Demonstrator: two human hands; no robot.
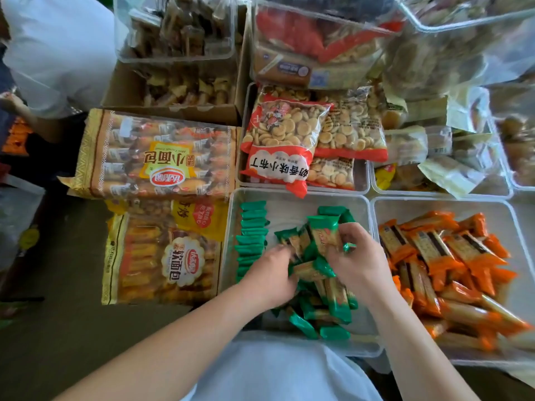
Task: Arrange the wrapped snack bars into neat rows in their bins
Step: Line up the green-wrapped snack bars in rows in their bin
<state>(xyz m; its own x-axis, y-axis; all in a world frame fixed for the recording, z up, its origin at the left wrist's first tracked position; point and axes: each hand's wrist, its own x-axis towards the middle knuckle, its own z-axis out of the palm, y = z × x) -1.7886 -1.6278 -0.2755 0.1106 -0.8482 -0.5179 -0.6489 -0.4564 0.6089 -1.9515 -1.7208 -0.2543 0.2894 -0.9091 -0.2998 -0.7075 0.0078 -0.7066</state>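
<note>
Both hands are working inside a clear plastic bin [295,198] of green-wrapped snack bars [321,285]. The left hand [272,273] is resting palm-down on the loose pile, its fingers curled onto a few bars; the blur is hiding whether they are actually gripping one. The right hand [357,256] is closing its fingers around one green bar [324,233], which is standing nearly upright above the pile with its green crimped end pointing away from the person. Along the left wall of this bin, a neat row of green bars [252,241] is standing on edge, packed touching one another. The rest of the green bars are lying jumbled in the middle and near side of the bin.

Just to the right, a second clear bin [434,202] is holding orange-wrapped snack bars [451,264], all lying in a loose heap at mixed angles. Beyond the green bin, bags of small round biscuits [283,134] are filling another clear bin. To the left, two large bread-roll packs [156,157] are lying flat, one nearer than the other.
</note>
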